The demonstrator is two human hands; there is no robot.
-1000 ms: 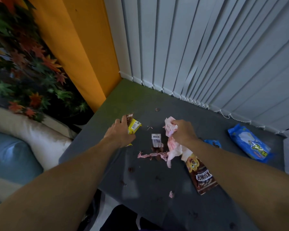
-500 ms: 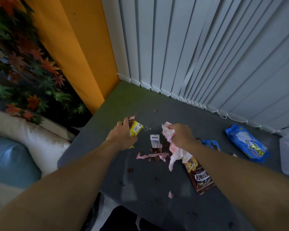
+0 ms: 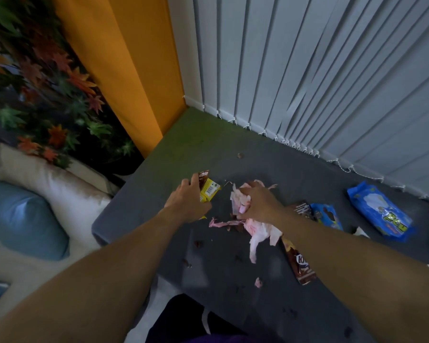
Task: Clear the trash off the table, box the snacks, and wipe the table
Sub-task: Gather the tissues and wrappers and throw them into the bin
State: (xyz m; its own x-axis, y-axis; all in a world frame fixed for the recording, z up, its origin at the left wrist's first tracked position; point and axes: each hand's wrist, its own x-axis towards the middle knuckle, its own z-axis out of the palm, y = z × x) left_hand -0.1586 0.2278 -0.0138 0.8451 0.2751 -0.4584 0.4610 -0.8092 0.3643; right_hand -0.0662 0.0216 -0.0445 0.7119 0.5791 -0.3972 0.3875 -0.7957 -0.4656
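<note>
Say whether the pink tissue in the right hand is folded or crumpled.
Crumpled: the pink tissue bunches unevenly in the right hand, ragged ends trailing onto the table.

Beyond your right hand (image 3: 255,204), white vertical blinds (image 3: 307,82) hang behind the dark grey table (image 3: 233,300). Up and left of your left hand (image 3: 186,204) stands an orange wall panel (image 3: 124,70), then autumn-coloured foliage (image 3: 35,82). Left of that hand sits a cream sofa (image 3: 60,189) with a blue cushion (image 3: 22,219). The light is dim.
</note>
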